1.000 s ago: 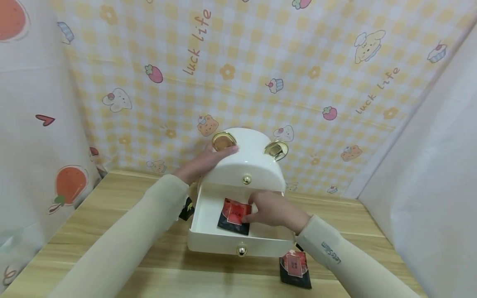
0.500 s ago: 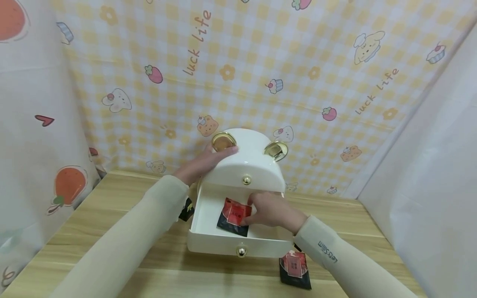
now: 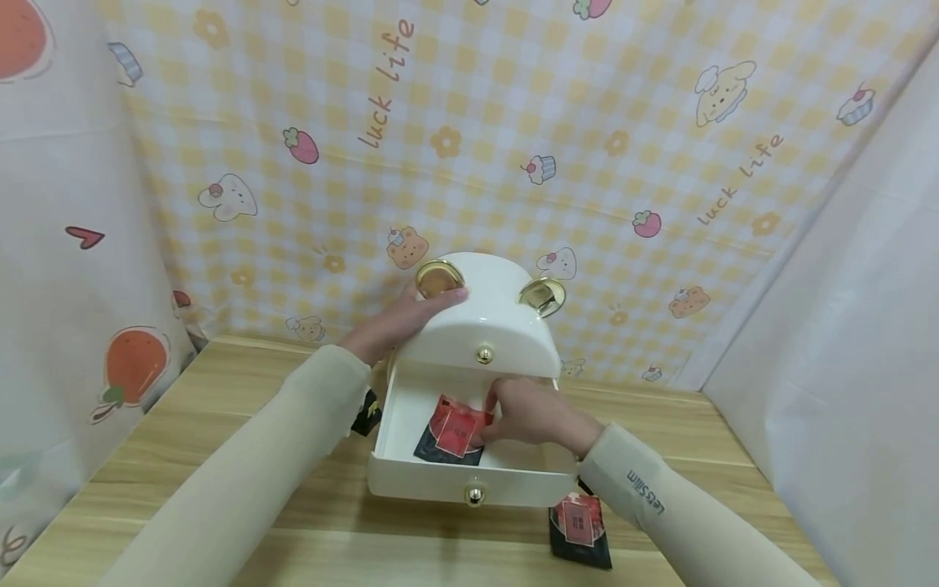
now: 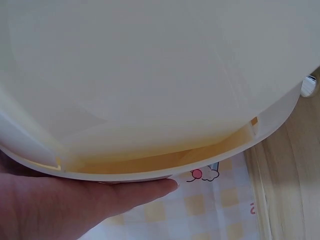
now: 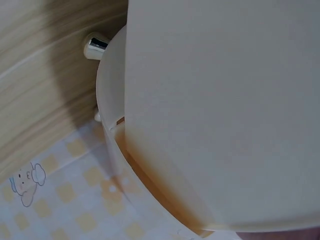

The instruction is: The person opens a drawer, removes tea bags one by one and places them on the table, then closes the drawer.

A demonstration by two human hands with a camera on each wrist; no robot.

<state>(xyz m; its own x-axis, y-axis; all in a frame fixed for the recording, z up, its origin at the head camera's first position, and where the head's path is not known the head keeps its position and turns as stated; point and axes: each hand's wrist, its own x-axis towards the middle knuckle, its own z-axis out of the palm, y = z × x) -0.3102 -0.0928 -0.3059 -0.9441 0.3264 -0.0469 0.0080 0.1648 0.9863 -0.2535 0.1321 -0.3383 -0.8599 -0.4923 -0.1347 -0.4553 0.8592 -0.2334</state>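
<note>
A white drawer cabinet [image 3: 487,314] with gold ears stands on the table, its lower drawer [image 3: 418,479] pulled out. My left hand [image 3: 399,324] rests on the cabinet's upper left side beside the gold ear [image 3: 438,279]; one straight digit lies across the front of that ear, the others are hidden. Inside the drawer my right hand [image 3: 535,414] pinches the right edge of a red and black packet [image 3: 453,432] between thumb and fingers. White plastic [image 4: 150,65] fills most of the left wrist view, with the left hand along its edge. The right wrist view mostly shows white plastic [image 5: 225,110].
A second red and black packet [image 3: 579,530] lies on the wooden table [image 3: 315,546], right of the drawer's front. A black and yellow item [image 3: 367,414] sits left of the cabinet, partly hidden by the sleeve. A patterned cloth [image 3: 455,179] hangs behind.
The packet in the drawer has turned and shifted slightly left, with the right hand still at its edge. The left hand and cabinet look unmoved.
</note>
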